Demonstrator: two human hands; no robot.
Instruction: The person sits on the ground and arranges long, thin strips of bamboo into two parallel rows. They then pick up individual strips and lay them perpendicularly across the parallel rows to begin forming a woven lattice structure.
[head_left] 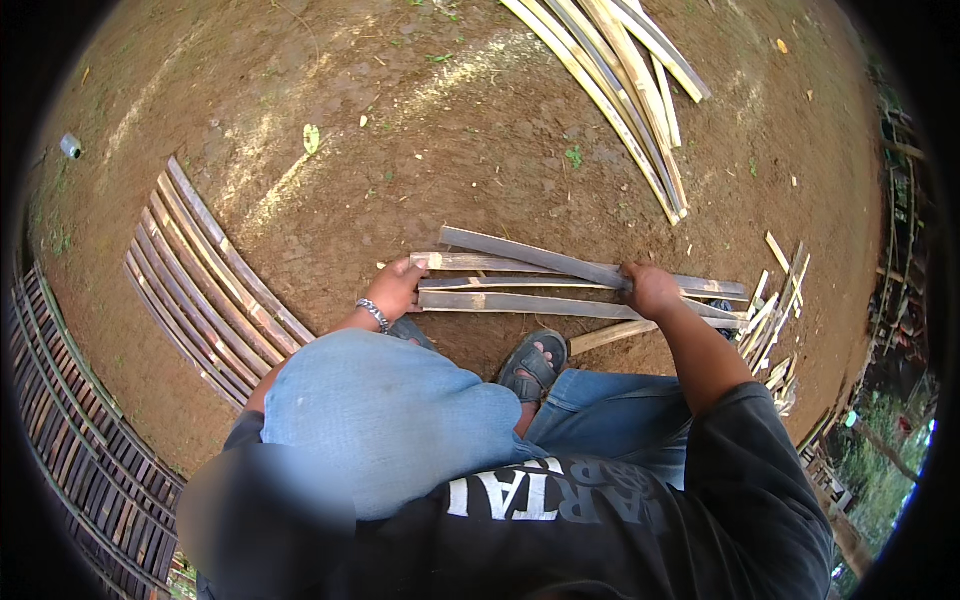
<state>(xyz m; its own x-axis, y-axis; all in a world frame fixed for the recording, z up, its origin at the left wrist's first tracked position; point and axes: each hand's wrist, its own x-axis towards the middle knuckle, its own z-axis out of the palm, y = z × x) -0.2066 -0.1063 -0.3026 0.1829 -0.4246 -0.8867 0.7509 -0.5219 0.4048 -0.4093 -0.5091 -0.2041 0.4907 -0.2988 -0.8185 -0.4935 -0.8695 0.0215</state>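
Observation:
Several split bamboo slats [520, 303] lie crosswise in front of my legs, dark on some faces and pale along their cut edges. My left hand [393, 290], with a chain bracelet at the wrist, is closed round their left ends, its thumb on top. Farther right, my right hand [652, 291] grips the slats near their right part, fingers curled round the bunch. One dark slat [530, 252] slants across the others, its left end free and its right end in my right hand. The slats fan slightly apart between my hands.
Spaced bamboo slats [215, 280] lie in a row on the bare soil at left. Long bamboo strips [630, 95] are piled at the far right, with thin offcuts [770, 320] nearer. A slatted bamboo panel [85, 440] stands lower left. My sandalled foot [533, 366] is near a short slat [612, 337].

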